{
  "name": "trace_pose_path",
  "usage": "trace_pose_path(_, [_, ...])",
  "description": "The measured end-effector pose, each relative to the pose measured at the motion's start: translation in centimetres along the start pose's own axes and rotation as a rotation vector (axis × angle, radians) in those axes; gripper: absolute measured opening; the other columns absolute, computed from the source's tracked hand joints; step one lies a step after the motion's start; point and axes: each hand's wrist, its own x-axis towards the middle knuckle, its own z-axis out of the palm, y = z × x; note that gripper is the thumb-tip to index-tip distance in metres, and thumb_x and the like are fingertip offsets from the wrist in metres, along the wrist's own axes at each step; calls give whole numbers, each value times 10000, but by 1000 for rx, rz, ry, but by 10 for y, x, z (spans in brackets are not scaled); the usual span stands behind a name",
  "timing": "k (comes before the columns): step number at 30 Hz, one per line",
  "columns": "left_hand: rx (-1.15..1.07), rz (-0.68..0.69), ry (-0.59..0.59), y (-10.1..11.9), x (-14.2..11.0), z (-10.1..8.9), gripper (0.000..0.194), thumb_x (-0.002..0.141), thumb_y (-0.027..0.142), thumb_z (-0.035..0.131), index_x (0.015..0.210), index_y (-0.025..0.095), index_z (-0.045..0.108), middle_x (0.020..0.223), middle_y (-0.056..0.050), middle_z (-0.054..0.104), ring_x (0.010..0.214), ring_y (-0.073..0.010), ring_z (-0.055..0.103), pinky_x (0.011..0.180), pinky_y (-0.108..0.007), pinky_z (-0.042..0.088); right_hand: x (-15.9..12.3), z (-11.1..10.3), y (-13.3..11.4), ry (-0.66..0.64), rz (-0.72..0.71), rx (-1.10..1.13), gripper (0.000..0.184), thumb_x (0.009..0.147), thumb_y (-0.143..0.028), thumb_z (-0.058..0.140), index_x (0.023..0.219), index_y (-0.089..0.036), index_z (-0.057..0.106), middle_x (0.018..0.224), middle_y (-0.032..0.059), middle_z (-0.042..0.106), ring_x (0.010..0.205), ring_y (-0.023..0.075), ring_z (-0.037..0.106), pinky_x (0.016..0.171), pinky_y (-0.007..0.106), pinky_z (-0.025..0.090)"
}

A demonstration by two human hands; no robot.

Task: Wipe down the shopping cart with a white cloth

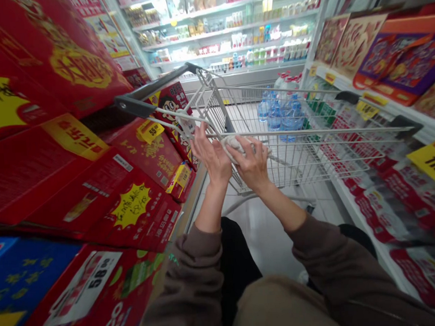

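A grey wire shopping cart (291,132) stands side-on before me, its dark handle (156,88) at the upper left. My right hand (252,164) presses a crumpled whitish cloth (231,145) against the cart's near side rail, fingers bent over it. Just to the left, my left hand (213,156) has its fingers curled at the cart's metal frame near the handle end. Part of that grip is hidden behind the fingers. The two hands are close together, near the middle of the view.
Red gift boxes (132,200) with yellow price tags are stacked close on the left. Large bottles of water (283,114) stand beyond the cart. Right-hand shelves hold red-labelled packs (378,209) and an orange-and-purple box (400,54). A lit shelf unit (229,35) spans the back.
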Motion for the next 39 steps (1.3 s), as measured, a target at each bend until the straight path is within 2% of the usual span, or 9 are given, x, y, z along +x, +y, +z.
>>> trace_pose_path(2, [-26, 22, -33, -1, -3, 3, 689, 1050, 587, 80, 1594, 226, 298, 1583, -113, 471, 1528, -219, 335, 1291, -488, 31, -8, 7, 7, -3, -4, -27, 405, 982, -217, 526, 1338, -365, 650, 1491, 35, 564, 1319, 285, 407, 1016, 476, 337])
trace_pose_path(7, [-55, 67, -145, -9, -7, 5, 722, 1044, 613, 71, 1525, 232, 451, 1531, -98, 537, 1541, -231, 316, 1292, -501, 32, -48, 11, 23, -97, 73, -53, 383, 909, -165, 601, 1251, -304, 702, 1408, 53, 626, 1234, 286, 457, 945, 436, 364])
trace_pose_path(13, [-124, 20, -104, -5, -35, 17, 736, 1038, 627, 79, 1557, 229, 416, 1685, -83, 304, 1599, -232, 156, 1300, -479, 107, -33, 10, 19, -7, 19, -51, 397, 974, -228, 556, 1336, -364, 650, 1483, 37, 573, 1317, 280, 419, 1017, 461, 344])
trace_pose_path(16, [-174, 12, -101, -9, -57, 23, 692, 1055, 586, 100, 1606, 224, 310, 1693, -104, 280, 1589, -225, 197, 1300, -468, 125, -48, 18, 26, -96, 37, -43, 384, 965, -198, 555, 1297, -348, 677, 1456, 43, 597, 1295, 279, 431, 1000, 456, 349])
trace_pose_path(19, [-213, 18, -95, -14, -73, 27, 651, 1073, 534, 129, 1610, 200, 282, 1664, -143, 326, 1570, -219, 249, 1289, -443, 169, -67, 20, 31, -176, 107, -29, 403, 926, -156, 585, 1277, -321, 692, 1437, 59, 610, 1268, 286, 444, 973, 448, 362])
trace_pose_path(26, [-266, 8, -36, -10, -83, 36, 632, 1069, 559, 179, 1486, 160, 439, 1459, -189, 507, 1423, -249, 438, 1214, -447, 316, -52, 24, 29, -63, 27, -48, 367, 1005, -289, 525, 1335, -382, 655, 1490, 29, 576, 1336, 281, 408, 1030, 471, 333])
trace_pose_path(32, [-328, -9, -93, -17, -93, 40, 574, 1084, 502, 195, 1462, 162, 460, 1455, -185, 523, 1409, -238, 458, 1207, -441, 336, -92, 26, 46, -201, 88, -72, 352, 968, -225, 567, 1274, -338, 698, 1419, 51, 630, 1247, 280, 447, 961, 443, 352])
trace_pose_path(37, [-393, -80, -138, -17, -105, 50, 580, 1077, 533, 201, 1498, 202, 422, 1519, -169, 482, 1455, -243, 427, 1218, -457, 334, -79, 24, 44, -174, 96, -38, 422, 993, -234, 524, 1368, -396, 629, 1508, 44, 554, 1338, 291, 392, 1027, 479, 317])
trace_pose_path(39, [-417, -98, -155, -17, -107, 51, 594, 1071, 557, 200, 1513, 218, 406, 1548, -160, 459, 1466, -249, 418, 1219, -462, 334, -80, 26, 46, -217, 89, -31, 403, 989, -232, 527, 1338, -392, 651, 1503, 43, 561, 1337, 293, 391, 1027, 481, 313])
